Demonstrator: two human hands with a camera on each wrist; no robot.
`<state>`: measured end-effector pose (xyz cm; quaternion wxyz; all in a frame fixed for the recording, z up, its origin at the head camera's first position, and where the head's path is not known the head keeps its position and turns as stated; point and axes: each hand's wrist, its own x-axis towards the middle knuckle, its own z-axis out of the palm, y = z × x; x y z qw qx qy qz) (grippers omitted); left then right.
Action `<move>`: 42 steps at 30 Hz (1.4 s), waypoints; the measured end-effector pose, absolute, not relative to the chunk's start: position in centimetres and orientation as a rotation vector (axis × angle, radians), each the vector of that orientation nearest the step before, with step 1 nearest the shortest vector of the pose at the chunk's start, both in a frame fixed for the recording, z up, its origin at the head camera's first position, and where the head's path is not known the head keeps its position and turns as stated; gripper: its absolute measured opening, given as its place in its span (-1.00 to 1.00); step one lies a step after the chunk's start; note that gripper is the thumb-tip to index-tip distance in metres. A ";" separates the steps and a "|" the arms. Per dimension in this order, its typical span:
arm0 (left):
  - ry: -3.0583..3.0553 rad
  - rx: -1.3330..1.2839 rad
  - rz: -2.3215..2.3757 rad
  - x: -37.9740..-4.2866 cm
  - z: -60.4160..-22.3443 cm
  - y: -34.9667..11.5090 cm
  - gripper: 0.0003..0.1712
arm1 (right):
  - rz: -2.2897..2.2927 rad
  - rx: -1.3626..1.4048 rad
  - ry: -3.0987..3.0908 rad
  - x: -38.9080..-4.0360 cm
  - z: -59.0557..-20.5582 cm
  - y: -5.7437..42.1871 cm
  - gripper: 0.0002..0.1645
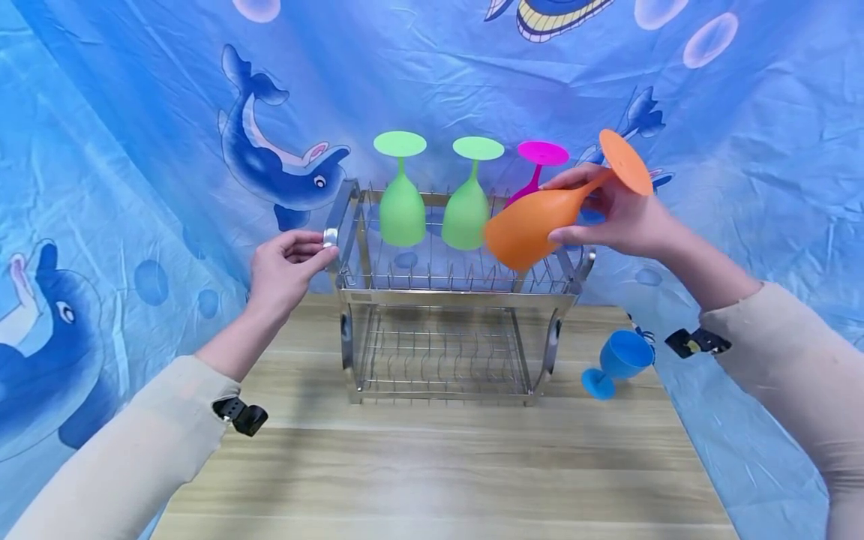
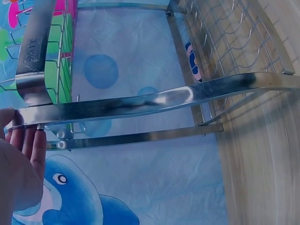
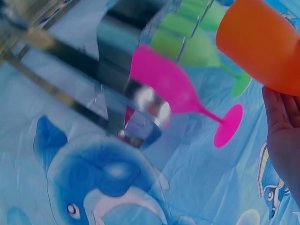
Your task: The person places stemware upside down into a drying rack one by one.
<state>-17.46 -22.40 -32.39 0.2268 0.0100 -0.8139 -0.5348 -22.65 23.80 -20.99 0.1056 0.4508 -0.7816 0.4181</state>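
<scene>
An orange goblet is in my right hand, tilted with its mouth down to the left and its foot up to the right. It overlaps the upper right of a two-tier metal dish rack in the head view. Thumb and fingers of my left hand pinch the rack's upper left side frame. Upside down in the upper tier stand two green goblets and a magenta goblet, the magenta one partly hidden behind the orange one. In the right wrist view the orange goblet lies against the fingers.
A blue goblet lies tipped on the wooden table, right of the rack. The rack's lower tier shows bare wire slots. Behind everything hangs a blue cloth printed with dolphins.
</scene>
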 end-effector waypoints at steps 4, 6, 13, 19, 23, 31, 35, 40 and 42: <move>-2.240 -0.002 -1.463 -17.5 -32.5 -22.7 -0.56 | 1.151 1.332 -2.369 -23.9 -20.3 23.9 -0.39; -2.243 -0.019 -1.449 -17.5 -32.5 -22.8 -0.55 | 1.109 1.322 -2.414 -24.4 -20.0 24.0 -0.41; -2.244 -0.064 -1.395 -17.6 -32.7 -22.8 -0.54 | 1.047 1.236 -2.534 -25.5 -19.2 23.9 -0.46; -2.250 -0.074 -1.380 -17.6 -32.7 -22.6 -0.54 | 1.102 1.232 -2.577 -26.6 -20.4 24.5 -0.46; -2.250 -0.076 -1.369 -17.6 -32.7 -22.6 -0.56 | 1.101 1.277 -2.566 -27.2 -21.1 24.5 -0.49; -2.227 -0.091 -1.386 -17.9 -32.8 -22.8 -0.57 | 1.104 1.248 -2.635 -28.1 -22.6 24.1 -0.48; -2.217 -0.090 -1.375 -17.9 -32.9 -22.8 -0.59 | 1.094 1.237 -2.690 -28.4 -23.4 23.9 -0.49; -2.208 -0.100 -1.376 -18.0 -33.1 -22.9 -0.60 | 1.114 1.231 -2.721 -28.6 -24.1 23.7 -0.49; -2.209 -0.103 -1.379 -18.0 -33.1 -22.9 -0.60 | 1.128 1.235 -2.728 -28.6 -24.2 23.7 -0.48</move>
